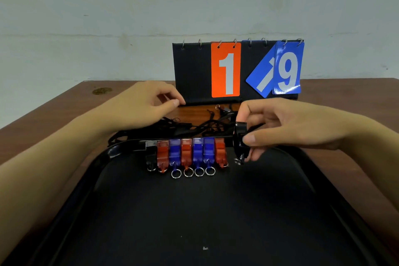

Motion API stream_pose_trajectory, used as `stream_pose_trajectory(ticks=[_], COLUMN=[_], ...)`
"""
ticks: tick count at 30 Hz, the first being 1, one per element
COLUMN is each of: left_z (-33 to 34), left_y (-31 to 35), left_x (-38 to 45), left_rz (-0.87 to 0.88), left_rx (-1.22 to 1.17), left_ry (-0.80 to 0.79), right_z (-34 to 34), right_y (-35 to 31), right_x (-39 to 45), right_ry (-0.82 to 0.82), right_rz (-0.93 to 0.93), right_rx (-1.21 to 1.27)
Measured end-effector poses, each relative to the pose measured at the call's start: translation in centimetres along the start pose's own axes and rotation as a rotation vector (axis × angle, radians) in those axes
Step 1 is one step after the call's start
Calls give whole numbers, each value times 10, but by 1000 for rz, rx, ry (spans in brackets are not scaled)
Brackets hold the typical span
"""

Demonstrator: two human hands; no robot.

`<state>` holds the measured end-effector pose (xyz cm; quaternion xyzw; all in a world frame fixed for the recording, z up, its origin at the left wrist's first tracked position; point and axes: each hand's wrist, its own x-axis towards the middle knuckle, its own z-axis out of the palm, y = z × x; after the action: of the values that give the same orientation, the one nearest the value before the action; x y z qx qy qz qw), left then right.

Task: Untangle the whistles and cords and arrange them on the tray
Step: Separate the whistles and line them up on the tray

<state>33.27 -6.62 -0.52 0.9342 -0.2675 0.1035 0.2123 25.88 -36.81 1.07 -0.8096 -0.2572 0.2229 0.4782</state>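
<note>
A black tray (194,211) fills the near part of the view, its flat bottom bare except for a small pale speck near the front. Along its far rim stands a row of seven whistles (186,153), lying side by side with their long axes running away from the person: mouthpieces toward the far rim, key rings toward the person. From left to right they are a black one (150,154), an orange one, a blue one, an orange one, two blue ones and an orange one (220,153). Just beside the right end of the row, the right hand (287,127) pinches another black whistle (240,142) between thumb and fingers, its long axis nearly upright and tilted a little, its small ring hanging at the lower end just above the tray. The left hand (144,103) hovers beyond the tray's far left corner, fingers loosely curled and holding nothing. Under and between the hands, on the brown table (64,114) just behind the tray, lies a tangle of black cords (172,127); a metal ring (217,106) shows farther back among them. Farthest back stands a flip scoreboard (194,71) showing an orange 1 (225,70) and a blue 9 (288,69), with a loose blue card (260,80) hanging askew beside it, before a pale wall.
</note>
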Motion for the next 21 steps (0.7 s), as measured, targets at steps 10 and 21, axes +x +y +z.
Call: stream_pose_trajectory(ticks=[10, 21], left_z=[14, 18], left_y=[-18, -21], left_x=[4, 5], left_rz=[-15, -6], left_rx=[87, 65], left_ry=[-74, -69], right_z=[4, 5], right_y=[9, 17], right_x=[9, 17], right_ry=[76, 260], right_rz=[136, 66], right_rx=[-77, -537])
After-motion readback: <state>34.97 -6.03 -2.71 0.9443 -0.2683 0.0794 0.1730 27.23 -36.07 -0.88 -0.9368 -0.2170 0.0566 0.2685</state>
